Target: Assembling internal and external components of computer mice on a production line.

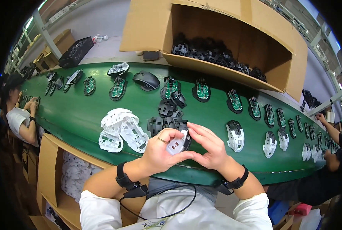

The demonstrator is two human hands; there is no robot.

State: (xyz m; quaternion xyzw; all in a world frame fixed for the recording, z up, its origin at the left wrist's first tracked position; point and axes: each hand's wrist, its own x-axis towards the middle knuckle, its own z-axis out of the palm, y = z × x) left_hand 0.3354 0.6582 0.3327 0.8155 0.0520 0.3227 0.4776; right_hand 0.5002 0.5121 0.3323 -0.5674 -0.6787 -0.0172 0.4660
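Observation:
Both my hands are closed around a white and black computer mouse shell point(175, 146), held over the near edge of the green belt. My left hand point(157, 153), with a ring on one finger, grips its white side. On the other side, the fingers and thumb of my right hand point(209, 147) press against its dark edge. Just beyond my hands lies a pile of small black plastic mouse parts point(167, 115). To the left of them sits a heap of white mouse shells point(121, 128). Right of my hands is a white shell with a black front point(235, 136).
Mouse bases with green circuit boards point(202, 91) line the green belt point(79, 119), along with a complete black mouse point(146, 80). Behind stands a cardboard box point(232, 34) of black parts. A box of white shells point(50, 165) is at lower left. People work at both sides.

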